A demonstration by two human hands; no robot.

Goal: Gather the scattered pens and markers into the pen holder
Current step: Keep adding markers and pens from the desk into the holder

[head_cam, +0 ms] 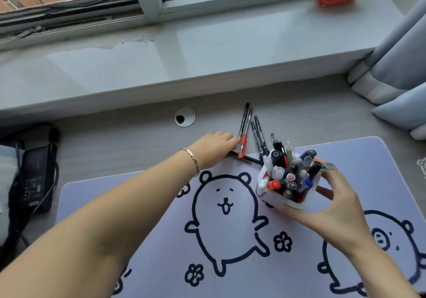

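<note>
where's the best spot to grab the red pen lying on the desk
Probably the clear barrel of the red pen, pinched across its width from above. It lies flat, pointing away, with a black pen tight against its left, so fingers need its free right side. The left hand is nearest.

The desk (115, 134) looks like matt grey wood grain; the desk mat (161, 240) on it is smooth and soft-looking. The pen holder (276, 199) is glossy white plastic, the windowsill (207, 51) polished and reflective, the curtain (396, 62) cloth.
</note>
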